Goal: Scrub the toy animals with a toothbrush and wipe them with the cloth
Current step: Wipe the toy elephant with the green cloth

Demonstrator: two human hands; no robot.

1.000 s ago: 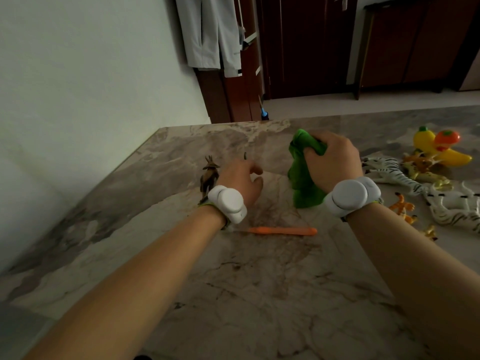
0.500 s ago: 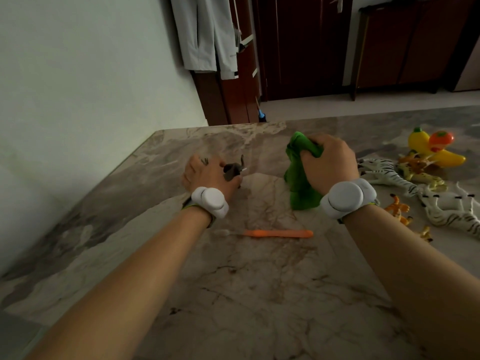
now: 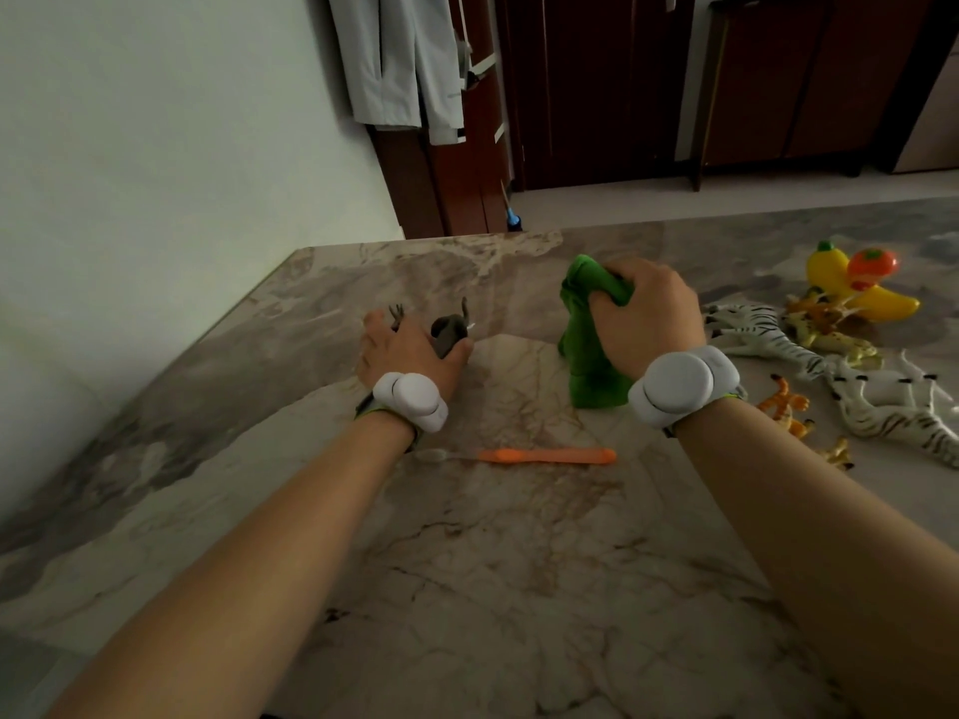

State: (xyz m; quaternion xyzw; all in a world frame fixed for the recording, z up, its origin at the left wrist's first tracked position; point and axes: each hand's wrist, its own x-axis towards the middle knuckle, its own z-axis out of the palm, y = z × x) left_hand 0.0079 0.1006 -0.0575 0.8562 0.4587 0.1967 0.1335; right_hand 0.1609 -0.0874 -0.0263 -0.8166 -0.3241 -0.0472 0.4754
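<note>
Head view looks down along two bare arms stretched over the marble worktop point(image 3: 493, 589). Closest to the person is the orange toothbrush point(image 3: 545, 455). It lies flat between the two wrists and no hand touches it. It looks parked there so it is easy to grab.

Each wrist has a white band point(image 3: 410, 402) on it.

A bit farther out, the left hand point(image 3: 410, 345) is curled round a small dark toy animal point(image 3: 449, 332). Thin bits of the toy, maybe horns or legs, poke out past the fingers. The hand holds it low, close to the worktop, most likely so it cannot slip while it gets cleaned.

The right hand point(image 3: 648, 319) grips the green cloth point(image 3: 586, 350). The top of the cloth is bunched in the fist and the rest hangs down with its end on the worktop. A bunched cloth makes a thick pad to rub with. Cloth and toy are apart, with bare worktop between them, so I think the wiping of this toy has not started yet.

Right of that hand lie the other toy animals point(image 3: 768, 337), some stripy, some orange. They are tipped on their sides in a heap beside some yellow and orange toy fruit point(image 3: 851, 288). I cannot tell which ones are clean.

Far back, pale clothes point(image 3: 399, 59) hang by dark wooden doors point(image 3: 597, 80).
</note>
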